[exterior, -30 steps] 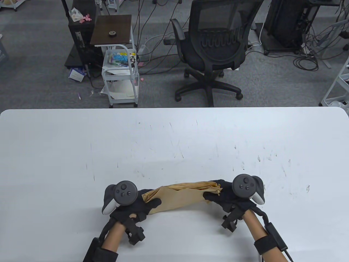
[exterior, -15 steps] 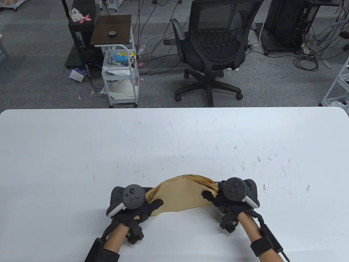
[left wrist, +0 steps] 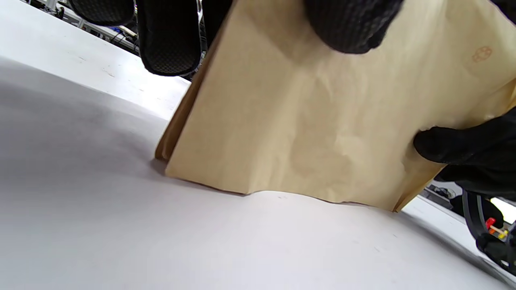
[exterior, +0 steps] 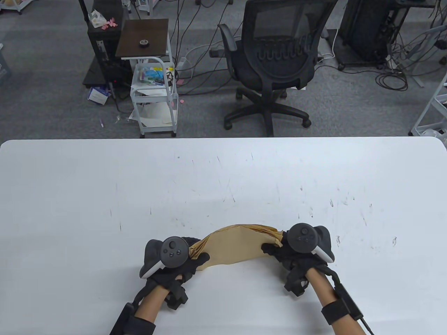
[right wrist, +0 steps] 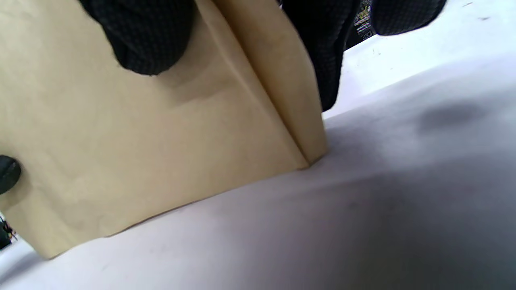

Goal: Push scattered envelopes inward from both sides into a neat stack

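Several brown envelopes [exterior: 237, 244] stand on their long edge on the table [exterior: 223, 174] near its front edge, bowed between the left hand [exterior: 181, 260] and right hand [exterior: 290, 249], each pinching one end. Light, floppy paper likely buckles; gripping low near the corners seems safest.
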`<state>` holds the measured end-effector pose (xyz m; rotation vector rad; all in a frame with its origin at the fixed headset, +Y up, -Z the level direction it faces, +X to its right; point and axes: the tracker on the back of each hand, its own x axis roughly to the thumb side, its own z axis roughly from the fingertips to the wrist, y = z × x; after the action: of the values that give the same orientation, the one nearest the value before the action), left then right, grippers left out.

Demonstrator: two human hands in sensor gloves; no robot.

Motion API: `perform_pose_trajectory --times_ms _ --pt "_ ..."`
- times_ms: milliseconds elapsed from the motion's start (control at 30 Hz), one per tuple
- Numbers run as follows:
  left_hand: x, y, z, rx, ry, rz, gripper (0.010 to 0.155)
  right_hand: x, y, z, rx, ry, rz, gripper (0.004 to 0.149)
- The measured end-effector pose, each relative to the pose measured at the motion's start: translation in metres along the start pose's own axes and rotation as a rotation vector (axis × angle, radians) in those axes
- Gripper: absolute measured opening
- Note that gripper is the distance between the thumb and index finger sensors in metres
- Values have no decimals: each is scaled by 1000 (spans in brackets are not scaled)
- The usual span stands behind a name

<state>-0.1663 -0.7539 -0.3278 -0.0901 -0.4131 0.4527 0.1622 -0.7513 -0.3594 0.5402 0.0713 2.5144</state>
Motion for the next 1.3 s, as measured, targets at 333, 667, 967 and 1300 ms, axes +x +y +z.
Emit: perform_pose_trajectory --times_ms 333,667,967,1300 --pt "1 -1 1 -5 20 17 43 0 1 0 -9 9 1 41" --pt "1 -4 -1 -2 42 5 44 0 2 -1 -9 18 9 41" --pt "-12 16 -12 -47 100 154 45 11 -20 -5 -43 6 -23 45" --pt "-15 37 -76 -112 434 73 56 2 -30 -52 -64 252 36 47"
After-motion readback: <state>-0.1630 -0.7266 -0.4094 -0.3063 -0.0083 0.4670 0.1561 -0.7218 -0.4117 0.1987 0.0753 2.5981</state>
